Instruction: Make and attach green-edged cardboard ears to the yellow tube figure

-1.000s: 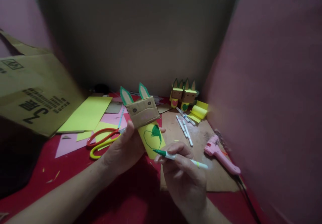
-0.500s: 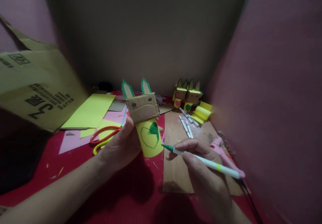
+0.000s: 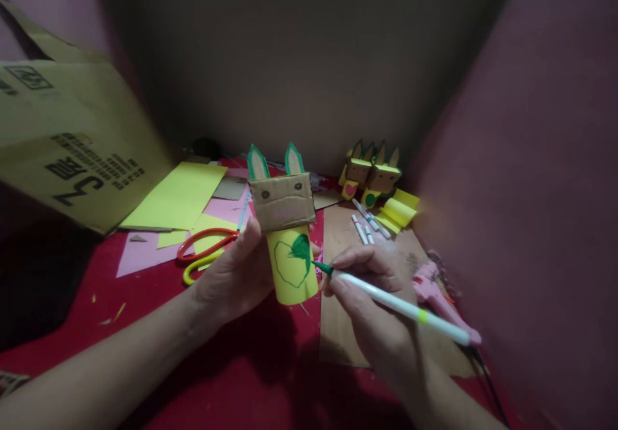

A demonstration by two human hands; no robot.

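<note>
My left hand [image 3: 241, 269] is closed around a cardboard bunny figure [image 3: 284, 206] and holds it upright; some fingers are hidden behind it. The figure has two green-edged ears, drawn eyes and a yellow paper tube body [image 3: 295, 295]. On that tube is a green heart outline [image 3: 284, 266], coloured in at its upper right. Between the fingers of my right hand [image 3: 371, 288] is a white marker [image 3: 396, 304] with a green tip. The tip is at the tube's right edge, beside the heart; whether it touches cannot be told.
Red-handled and yellow-handled scissors [image 3: 207, 246] lie left, by yellow paper sheets [image 3: 176, 192]. A large cardboard piece [image 3: 82, 140] leans at the left. Behind on the right stand two similar figures [image 3: 371, 172], several markers [image 3: 362, 224], a yellow paper roll [image 3: 400, 211] and a pink glue gun [image 3: 441, 298] with a cord.
The view has shifted slightly. The marker tip has moved up along the tube's right edge, and more green colour shows on the heart's right side.
</note>
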